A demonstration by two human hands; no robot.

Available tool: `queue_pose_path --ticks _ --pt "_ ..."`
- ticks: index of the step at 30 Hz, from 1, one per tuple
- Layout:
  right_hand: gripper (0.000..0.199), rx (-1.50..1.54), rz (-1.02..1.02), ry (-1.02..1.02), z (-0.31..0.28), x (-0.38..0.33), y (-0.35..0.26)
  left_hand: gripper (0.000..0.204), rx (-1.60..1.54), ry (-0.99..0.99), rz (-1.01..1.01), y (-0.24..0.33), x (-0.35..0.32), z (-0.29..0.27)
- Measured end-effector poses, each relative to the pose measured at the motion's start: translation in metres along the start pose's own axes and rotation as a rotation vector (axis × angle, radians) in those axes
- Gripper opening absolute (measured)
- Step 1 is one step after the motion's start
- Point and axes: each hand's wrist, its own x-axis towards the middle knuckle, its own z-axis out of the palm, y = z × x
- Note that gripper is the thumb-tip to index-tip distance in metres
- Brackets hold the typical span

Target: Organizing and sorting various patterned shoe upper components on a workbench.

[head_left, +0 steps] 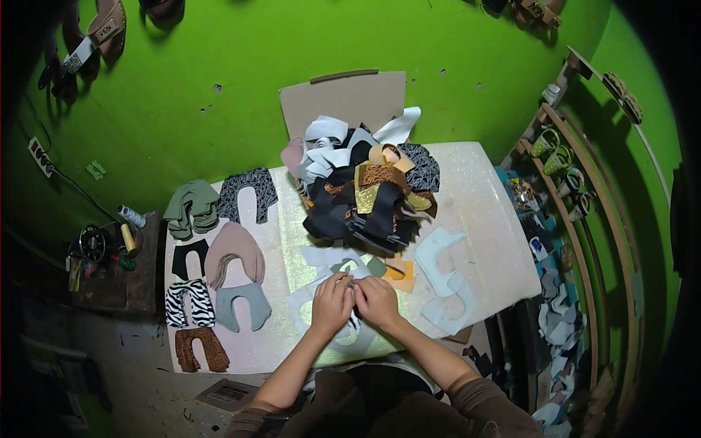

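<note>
No lettering or number can be read in the head view. A brown cardboard box (pixel 226 394) on the floor, by the near left corner of the table (pixel 491 191), bears dark marks that look like print, too small and blurred to make out. A pale green patch (pixel 95 170) on the wall (pixel 241 58) at the left carries shapes too unclear to tell as writing. Beyond the table's right edge, a blue and white packet (pixel 538 247) has markings too indistinct to read.
</note>
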Motion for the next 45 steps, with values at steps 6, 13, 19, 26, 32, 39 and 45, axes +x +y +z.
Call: queue_pose_path --ticks 6,13,19,26,32,39,45 --pt "0.01 0.049 0.038 0.163 -0.059 0.052 0.043 0.026 0.011 0.133 0.009 0.008 0.064 0.018" --pt "0.022 0.25 0.31 0.232 -0.099 0.133 0.101 0.031 0.028 0.14 -0.083 -0.004 0.143 0.013" --pt "0.05 0.761 0.792 -0.048 -0.069 0.185 0.151 0.038 0.095 0.077 -0.236 -0.029 0.192 0.034" --pt "0.084 0.934 0.731 -0.224 -0.046 0.216 0.108 0.073 0.158 -0.181 -0.562 -0.047 0.212 0.058" --pt "0.052 1.012 0.682 -0.14 -0.02 0.206 0.116 0.064 -0.116 -0.194 -0.722 -0.033 0.225 0.05" --pt "0.05 1.144 0.693 -0.06 -0.041 0.2 0.105 0.06 -0.369 -0.087 -0.642 -0.012 0.221 0.063" --pt "0.048 1.294 0.59 0.05 -0.094 0.186 0.082 0.056 -0.525 0.001 -0.404 0.046 0.213 0.04"
